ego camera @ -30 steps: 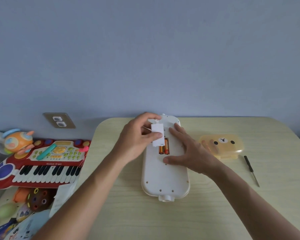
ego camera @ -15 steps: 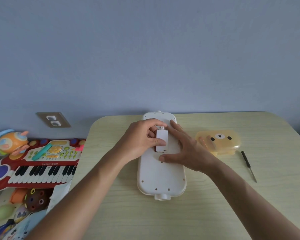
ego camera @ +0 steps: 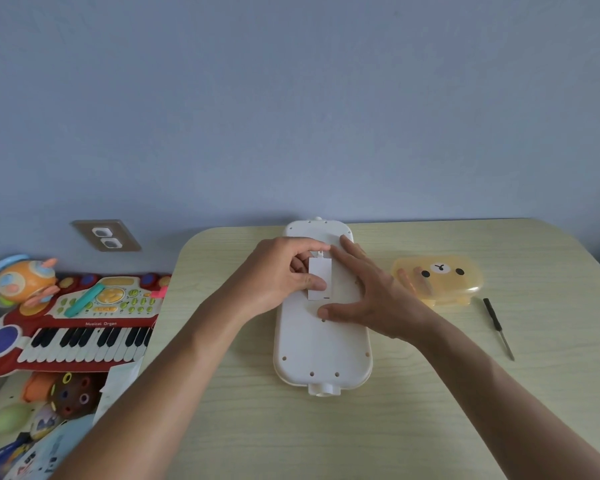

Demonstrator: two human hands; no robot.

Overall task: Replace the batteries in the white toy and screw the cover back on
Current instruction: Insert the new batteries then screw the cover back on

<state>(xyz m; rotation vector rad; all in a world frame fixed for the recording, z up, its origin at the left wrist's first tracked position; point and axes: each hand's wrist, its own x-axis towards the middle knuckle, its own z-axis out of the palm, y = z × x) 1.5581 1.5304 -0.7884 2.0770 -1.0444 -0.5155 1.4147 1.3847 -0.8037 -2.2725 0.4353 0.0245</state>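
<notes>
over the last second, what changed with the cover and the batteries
The left hand has brought the battery cover down flat over the compartment of the white toy; the orange batteries seen a second ago are now hidden beneath it. The left hand still grips the cover. The right hand stays pressed flat on the toy; the yellow bear box and screwdriver lie untouched.

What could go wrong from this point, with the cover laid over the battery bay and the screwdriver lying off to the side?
1. The left hand pinches the small cover on the white toy; if it is not seated flush, it may lift or skew when released.
2. The screwdriver lies beyond the yellow bear box. Reaching for it means lifting the right hand, which lies flat on the toy, so the toy could shift.
3. No screw is visible; it may be missing.
</notes>
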